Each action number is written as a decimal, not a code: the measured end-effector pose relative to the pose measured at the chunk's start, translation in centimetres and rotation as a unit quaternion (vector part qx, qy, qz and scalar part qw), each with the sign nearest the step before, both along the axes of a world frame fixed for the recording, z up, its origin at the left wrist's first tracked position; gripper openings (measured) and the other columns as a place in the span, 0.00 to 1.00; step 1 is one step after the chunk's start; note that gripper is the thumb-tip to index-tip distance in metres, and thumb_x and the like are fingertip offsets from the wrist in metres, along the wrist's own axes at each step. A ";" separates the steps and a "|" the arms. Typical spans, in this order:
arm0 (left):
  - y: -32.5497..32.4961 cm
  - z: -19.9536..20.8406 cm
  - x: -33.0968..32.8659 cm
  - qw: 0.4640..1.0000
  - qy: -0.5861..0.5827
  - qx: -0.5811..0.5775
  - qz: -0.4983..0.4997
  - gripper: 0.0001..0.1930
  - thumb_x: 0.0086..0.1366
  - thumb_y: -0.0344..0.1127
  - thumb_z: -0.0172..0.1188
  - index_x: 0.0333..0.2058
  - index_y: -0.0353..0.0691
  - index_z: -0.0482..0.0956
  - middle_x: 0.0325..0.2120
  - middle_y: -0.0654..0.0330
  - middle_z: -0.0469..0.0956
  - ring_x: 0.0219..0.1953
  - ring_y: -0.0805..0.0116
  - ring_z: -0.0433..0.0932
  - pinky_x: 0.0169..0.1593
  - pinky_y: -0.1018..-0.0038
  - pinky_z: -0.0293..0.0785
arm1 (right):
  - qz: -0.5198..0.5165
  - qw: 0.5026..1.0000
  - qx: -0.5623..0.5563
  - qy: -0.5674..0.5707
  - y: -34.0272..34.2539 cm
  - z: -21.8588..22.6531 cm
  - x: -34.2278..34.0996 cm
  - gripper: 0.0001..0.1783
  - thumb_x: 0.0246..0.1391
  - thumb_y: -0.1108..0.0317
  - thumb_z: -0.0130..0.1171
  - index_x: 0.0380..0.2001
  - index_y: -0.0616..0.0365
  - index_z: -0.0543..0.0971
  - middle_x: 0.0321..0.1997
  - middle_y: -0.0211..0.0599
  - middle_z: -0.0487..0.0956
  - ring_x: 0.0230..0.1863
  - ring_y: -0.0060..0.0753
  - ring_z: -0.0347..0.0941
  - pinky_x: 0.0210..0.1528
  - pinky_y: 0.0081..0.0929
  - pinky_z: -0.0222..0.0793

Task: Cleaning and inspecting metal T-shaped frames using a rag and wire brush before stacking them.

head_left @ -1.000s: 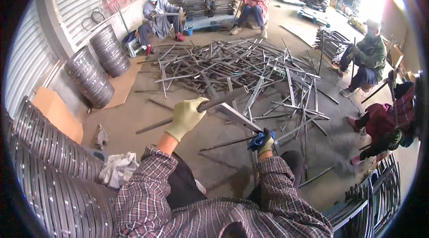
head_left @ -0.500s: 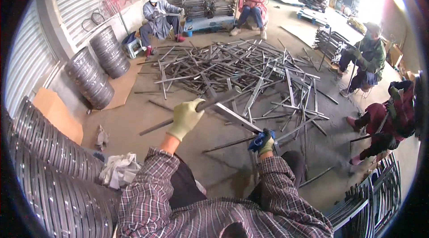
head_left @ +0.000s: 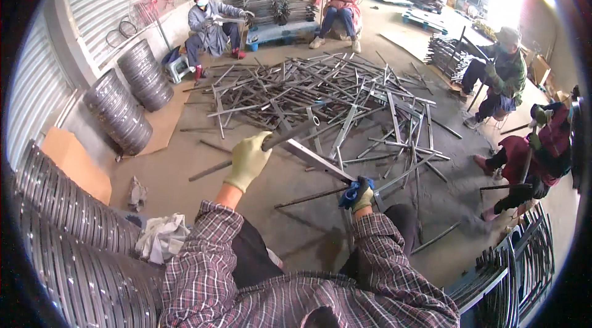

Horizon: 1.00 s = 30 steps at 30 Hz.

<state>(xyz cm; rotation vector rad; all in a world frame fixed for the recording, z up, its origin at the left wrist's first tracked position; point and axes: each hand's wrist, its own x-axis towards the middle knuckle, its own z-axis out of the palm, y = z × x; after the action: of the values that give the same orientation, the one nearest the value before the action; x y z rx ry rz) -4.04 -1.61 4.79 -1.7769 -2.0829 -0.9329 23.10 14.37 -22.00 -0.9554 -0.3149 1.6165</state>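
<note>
Head view: your left hand (head_left: 248, 160), gloved, is closed around a dark metal tube (head_left: 293, 134). Your right hand (head_left: 362, 196), level with your right knee, grips a blue cloth (head_left: 351, 193) against the near end of a flat metal bar (head_left: 319, 161). Hands apart; the bar spans the gap between them, running up toward the tube. Whether tube and bar are joined: cannot tell. Ahead of both hands, on the floor, lies a loose pile of metal bars (head_left: 296, 90).

Step in hand, judged: holding the piece steady with the cloth on it. A next move probably calls for a firm left grip and clearance from the pile. Brands, labels, writing: none legible.
</note>
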 end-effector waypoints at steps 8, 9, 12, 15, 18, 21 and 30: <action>0.6 1.6 1.2 1.000 -0.010 -0.012 -0.010 0.11 0.56 0.35 0.62 0.39 0.51 0.83 0.27 0.52 0.81 0.32 0.49 0.81 0.34 0.56 0.75 | -0.021 0.999 -0.011 -0.035 0.4 -0.3 -0.5 0.13 0.54 0.64 0.57 0.18 0.48 0.67 0.15 0.28 0.66 0.12 0.33 0.62 0.16 0.32 0.58; -1.3 1.6 0.4 1.000 -0.002 -0.015 0.000 0.11 0.56 0.35 0.62 0.39 0.51 0.83 0.26 0.52 0.81 0.32 0.49 0.81 0.34 0.56 0.75 | 0.048 0.998 0.018 0.027 -2.2 2.8 -2.4 0.14 0.54 0.64 0.57 0.18 0.48 0.67 0.13 0.29 0.66 0.11 0.33 0.61 0.15 0.33 0.58; -1.0 1.2 0.5 1.000 0.007 -0.023 0.006 0.12 0.56 0.34 0.62 0.40 0.51 0.82 0.28 0.54 0.82 0.32 0.50 0.81 0.35 0.57 0.75 | 0.046 0.998 -0.029 0.041 -1.3 3.4 -1.3 0.14 0.55 0.64 0.57 0.18 0.48 0.67 0.13 0.29 0.65 0.11 0.32 0.62 0.14 0.33 0.57; -0.7 0.8 0.0 1.000 0.009 0.019 0.016 0.14 0.55 0.34 0.63 0.41 0.51 0.82 0.32 0.55 0.82 0.34 0.51 0.81 0.36 0.59 0.76 | 0.086 0.993 0.020 0.078 -1.3 2.7 -1.9 0.13 0.55 0.65 0.58 0.19 0.48 0.69 0.12 0.27 0.65 0.10 0.30 0.61 0.12 0.31 0.56; -1.2 2.7 1.8 1.000 0.011 -0.022 -0.005 0.13 0.55 0.34 0.63 0.41 0.50 0.82 0.32 0.55 0.82 0.35 0.50 0.81 0.37 0.58 0.76 | 0.062 0.998 0.007 0.032 -0.7 1.8 -1.9 0.13 0.55 0.67 0.57 0.19 0.48 0.68 0.13 0.27 0.66 0.10 0.28 0.61 0.11 0.29 0.55; -0.6 2.0 1.2 0.999 -0.028 -0.026 0.024 0.12 0.53 0.33 0.64 0.38 0.48 0.83 0.28 0.52 0.82 0.34 0.49 0.81 0.37 0.59 0.76 | 0.020 0.998 0.020 0.047 -0.6 1.6 -1.6 0.09 0.54 0.69 0.58 0.23 0.49 0.71 0.13 0.29 0.67 0.10 0.29 0.61 0.12 0.30 0.56; -1.1 2.1 1.3 0.996 -0.048 0.078 -0.003 0.16 0.49 0.30 0.66 0.40 0.50 0.83 0.26 0.50 0.80 0.30 0.48 0.80 0.33 0.59 0.74 | 0.025 0.999 0.023 0.027 -2.8 5.2 -2.2 0.12 0.58 0.65 0.54 0.20 0.49 0.69 0.13 0.31 0.67 0.10 0.35 0.62 0.12 0.34 0.58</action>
<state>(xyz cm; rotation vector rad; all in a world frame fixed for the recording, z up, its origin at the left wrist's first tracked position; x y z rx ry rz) -2.70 -2.68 6.93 -1.6915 -2.0001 -1.1708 20.91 11.57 -16.78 -0.8739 -0.3385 1.6709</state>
